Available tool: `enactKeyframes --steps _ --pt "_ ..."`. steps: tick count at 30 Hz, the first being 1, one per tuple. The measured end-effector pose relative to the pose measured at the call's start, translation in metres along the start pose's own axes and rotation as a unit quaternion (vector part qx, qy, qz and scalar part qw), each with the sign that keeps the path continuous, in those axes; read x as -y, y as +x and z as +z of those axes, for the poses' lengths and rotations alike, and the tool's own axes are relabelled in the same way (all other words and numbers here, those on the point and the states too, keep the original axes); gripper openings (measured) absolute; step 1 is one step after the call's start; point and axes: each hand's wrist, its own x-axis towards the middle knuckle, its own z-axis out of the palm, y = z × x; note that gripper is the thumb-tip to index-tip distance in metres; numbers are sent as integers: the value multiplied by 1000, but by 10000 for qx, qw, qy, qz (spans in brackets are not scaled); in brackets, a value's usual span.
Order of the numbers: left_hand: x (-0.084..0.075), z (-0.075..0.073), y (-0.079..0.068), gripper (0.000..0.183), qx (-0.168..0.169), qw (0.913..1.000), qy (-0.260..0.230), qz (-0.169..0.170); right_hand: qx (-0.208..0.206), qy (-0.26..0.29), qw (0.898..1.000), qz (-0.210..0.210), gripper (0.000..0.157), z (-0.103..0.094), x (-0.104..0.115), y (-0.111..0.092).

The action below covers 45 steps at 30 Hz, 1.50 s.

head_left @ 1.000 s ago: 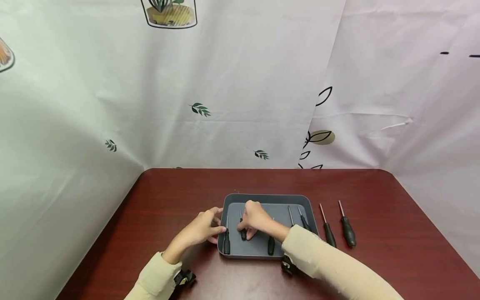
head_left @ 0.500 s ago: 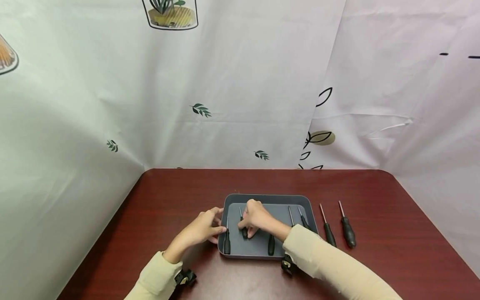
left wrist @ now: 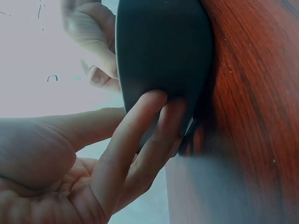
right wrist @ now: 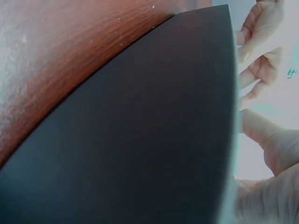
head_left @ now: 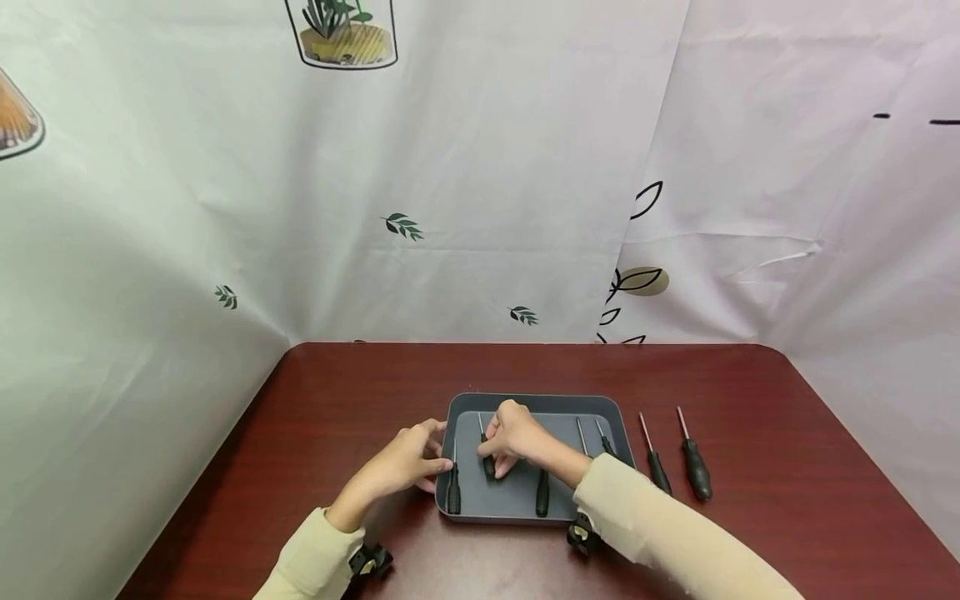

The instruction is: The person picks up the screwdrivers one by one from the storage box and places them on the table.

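Note:
A grey rectangular tray (head_left: 510, 510) holds several black-handled screwdrivers lying with their shafts toward its far side. My left hand (head_left: 405, 458) grips the tray's left wall, thumb over the rim near one screwdriver (head_left: 453, 490). In the left wrist view its fingers (left wrist: 140, 121) press on the outside of the wall. Inside the tray, my right hand (head_left: 513, 435) pinches the handle of another screwdriver (head_left: 489, 468); its shaft shows beyond the fingers. To the right of that hand lies a third screwdriver (head_left: 542, 493). The tray wall (right wrist: 140, 112) hides the right fingertips in the right wrist view.
Two more screwdrivers lie in the tray's right part, one with its shaft (head_left: 582, 435) showing, both partly behind the right forearm. On the red-brown table (head_left: 360, 383), right of the tray, lie a slim screwdriver (head_left: 658, 471) and a thicker one (head_left: 697, 471). A patterned white curtain (head_left: 480, 167) encloses the table.
The head view has tilted up slightly, so everything sits a little lower. The pinched screwdriver's handle has shifted very slightly within the tray; both hands stay nearly still.

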Motion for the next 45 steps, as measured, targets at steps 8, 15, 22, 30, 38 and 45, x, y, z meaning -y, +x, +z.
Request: enactKeyframes --steps 8,15,22,30,38,45 --pt "-1 -2 2 61 -28 10000 6 -17 101 469 9988 115 13 -5 1 -2" --pt "0 0 1 61 -19 10000 -21 -34 116 546 9980 309 15 -3 2 -4" --pt "2 1 2 62 -17 9999 39 -102 184 627 9969 428 15 -5 4 -5" --pt "3 0 0 61 12 10000 -2 -96 328 737 9960 381 15 -12 6 -10" --pt "1 -1 2 63 1 9999 -94 -97 539 1061 9922 370 13 -22 6 -15" --pt "4 0 3 62 21 9999 -37 -103 675 1204 9899 331 16 -29 1 -19"
